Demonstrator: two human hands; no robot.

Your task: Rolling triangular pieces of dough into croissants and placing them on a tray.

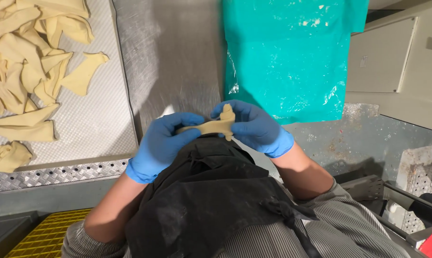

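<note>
I had both gloved hands, left hand (164, 141) and right hand (256, 126), pinched on a dough strip (209, 126); dough scraps (25, 62) lay left, teal plastic sheet (292, 57) beyond.

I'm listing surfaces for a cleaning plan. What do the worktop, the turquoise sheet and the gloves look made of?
Worktop: likely stainless steel, brushed grey sheen. Turquoise sheet: thin plastic film, glossy wrinkles. Gloves on left hand and right hand: probably nitrile, matte blue, snug.

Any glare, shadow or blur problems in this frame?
Head view: sharp overall; bright glare streaks on the steel table and shiny teal plastic sheet; left hand, right hand and dough piece evenly lit; wide-angle bending at the edges.
</note>
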